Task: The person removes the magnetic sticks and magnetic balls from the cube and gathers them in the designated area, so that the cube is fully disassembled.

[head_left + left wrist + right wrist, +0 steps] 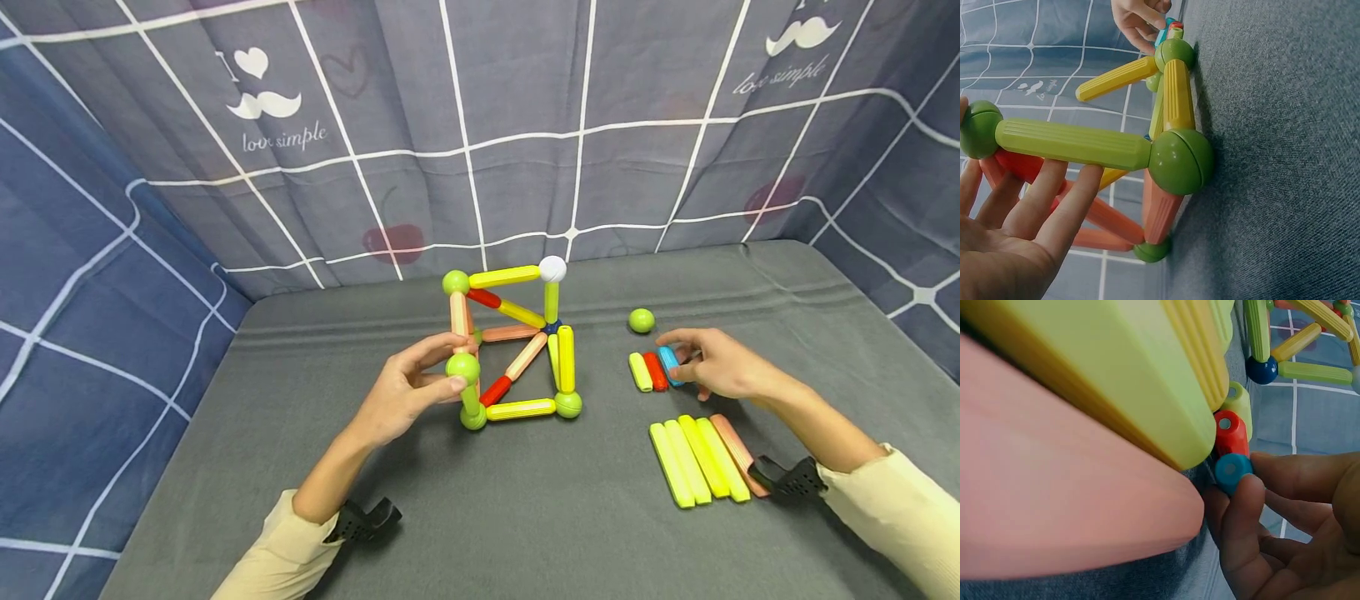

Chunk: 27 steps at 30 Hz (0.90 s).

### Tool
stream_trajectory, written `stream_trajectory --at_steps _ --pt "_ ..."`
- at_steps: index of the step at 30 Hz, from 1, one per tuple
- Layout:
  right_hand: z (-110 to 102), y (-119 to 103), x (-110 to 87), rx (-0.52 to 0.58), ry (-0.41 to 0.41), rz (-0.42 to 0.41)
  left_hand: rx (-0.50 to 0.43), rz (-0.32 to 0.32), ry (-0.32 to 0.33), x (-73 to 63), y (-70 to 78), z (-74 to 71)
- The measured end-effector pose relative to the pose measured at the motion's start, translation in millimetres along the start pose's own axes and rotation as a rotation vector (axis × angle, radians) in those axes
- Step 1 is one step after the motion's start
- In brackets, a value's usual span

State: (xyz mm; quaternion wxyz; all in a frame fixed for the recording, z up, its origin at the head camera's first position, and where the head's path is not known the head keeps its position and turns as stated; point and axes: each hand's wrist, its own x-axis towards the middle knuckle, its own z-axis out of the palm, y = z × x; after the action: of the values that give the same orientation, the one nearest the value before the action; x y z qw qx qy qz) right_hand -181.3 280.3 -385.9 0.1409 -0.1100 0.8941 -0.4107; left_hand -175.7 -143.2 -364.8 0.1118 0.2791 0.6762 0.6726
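both wrist views' edges cut off the hands (1016, 244) (1307, 565).

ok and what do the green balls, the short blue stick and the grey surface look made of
Green balls: probably plastic, smooth and slightly glossy, with soft highlights and a seam. Short blue stick: seemingly plastic too, fairly smooth at its rounded end; the greyish disc there might be metal. Grey surface: looks like matte fabric, from its speckled, textile-like grain.

Grid-patterned curtain (525, 92) behind a grey table (450, 517).
On my feed I see its white lines (572, 234), moustache prints (264, 105), "love simple" lettering (285, 137) and faded red shapes (395, 240); bluer panels (67, 217) close both sides, under soft light.
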Motion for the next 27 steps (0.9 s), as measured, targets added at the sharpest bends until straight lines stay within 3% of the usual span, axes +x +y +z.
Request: stream_trajectory --at_steps 12,19,27 --pt "-1.4 -2.0 -1.9 0.009 -0.042 0.011 0.003 -0.006 0.002 -1.0 0.3 -0.3" --pt "-2.7 -5.7 -5.9 -0.013 -0.013 0.013 -0.002 0.001 -0.001 -0.8 -1.4 0.0" --pt "12.4 -39.0 -3.3 0.050 0.046 -0.074 -0.002 0.008 -0.004 -0.4 -1.6 -0.2"
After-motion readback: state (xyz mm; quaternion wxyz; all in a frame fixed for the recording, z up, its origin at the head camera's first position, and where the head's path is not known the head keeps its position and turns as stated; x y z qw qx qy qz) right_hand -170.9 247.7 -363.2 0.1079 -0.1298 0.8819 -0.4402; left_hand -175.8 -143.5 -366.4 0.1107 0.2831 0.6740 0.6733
